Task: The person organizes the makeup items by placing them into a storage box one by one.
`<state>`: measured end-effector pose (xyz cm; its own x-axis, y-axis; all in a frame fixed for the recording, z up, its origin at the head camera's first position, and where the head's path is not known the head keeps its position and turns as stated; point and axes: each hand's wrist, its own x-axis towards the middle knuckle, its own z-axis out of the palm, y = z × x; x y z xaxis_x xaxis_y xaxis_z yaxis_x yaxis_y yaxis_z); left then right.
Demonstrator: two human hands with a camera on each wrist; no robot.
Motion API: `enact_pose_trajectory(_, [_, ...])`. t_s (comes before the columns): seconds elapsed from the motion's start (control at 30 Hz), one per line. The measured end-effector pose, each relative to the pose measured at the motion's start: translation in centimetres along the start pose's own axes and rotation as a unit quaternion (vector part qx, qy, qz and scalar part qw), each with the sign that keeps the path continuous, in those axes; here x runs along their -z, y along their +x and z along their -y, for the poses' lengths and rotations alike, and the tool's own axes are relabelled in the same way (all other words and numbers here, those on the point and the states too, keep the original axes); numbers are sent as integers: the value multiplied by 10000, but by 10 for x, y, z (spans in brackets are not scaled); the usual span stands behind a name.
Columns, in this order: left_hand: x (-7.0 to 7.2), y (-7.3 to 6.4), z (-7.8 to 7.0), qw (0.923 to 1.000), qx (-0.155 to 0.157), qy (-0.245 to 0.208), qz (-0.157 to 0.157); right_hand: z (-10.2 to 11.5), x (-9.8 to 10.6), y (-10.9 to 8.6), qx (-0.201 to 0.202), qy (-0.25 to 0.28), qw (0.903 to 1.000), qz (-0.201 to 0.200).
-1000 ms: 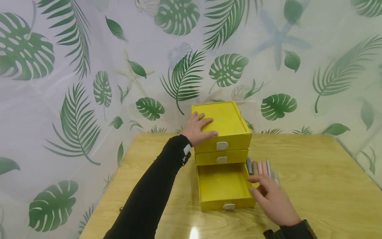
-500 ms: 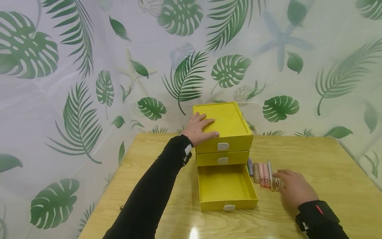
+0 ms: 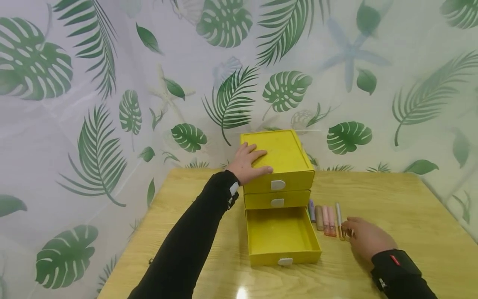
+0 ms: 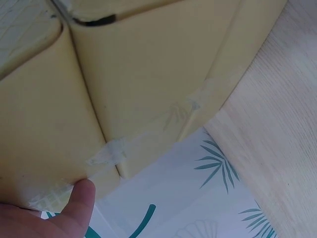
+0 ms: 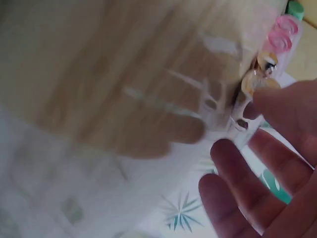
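A yellow chest of drawers (image 3: 287,145) stands on the table, its bottom drawer (image 3: 257,259) pulled out with nothing inside. My left hand (image 3: 247,164) lies with spread fingers on the top's left front edge; its thumb (image 4: 81,201) shows against the yellow side in the left wrist view. To the right of the drawer, my right hand (image 3: 367,236) bends its fingers around a small clear plastic piece (image 5: 241,124) with brownish contents, pinching it by the thumb. Just left of those fingertips lies a slim silver tube (image 3: 339,216).
Beside the chest's right side, a purple tube (image 3: 312,211), a brown tube (image 3: 319,218) and two pink tubes (image 3: 329,220) lie in a row. Behind the wooden table (image 3: 388,195) hangs a leaf-printed white sheet (image 3: 231,158).
My right hand has gone from the open drawer's right edge to the clear piece at the row's right end, and its fingers have closed in on it. The left hand stays put.
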<state>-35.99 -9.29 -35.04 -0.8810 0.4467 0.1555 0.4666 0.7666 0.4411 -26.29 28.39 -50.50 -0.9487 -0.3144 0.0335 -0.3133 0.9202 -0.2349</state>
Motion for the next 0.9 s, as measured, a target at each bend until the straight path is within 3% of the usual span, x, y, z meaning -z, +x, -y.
enact_pose_trajectory(0.43, [2,-2,1,10000,-15,22,-11,-2,8,-5,-679,210,9973,176])
enact_pose_trajectory(0.9, [1,-2,2,9999,-6,-95,-66,1,6,-10,-337,-776,9964,25])
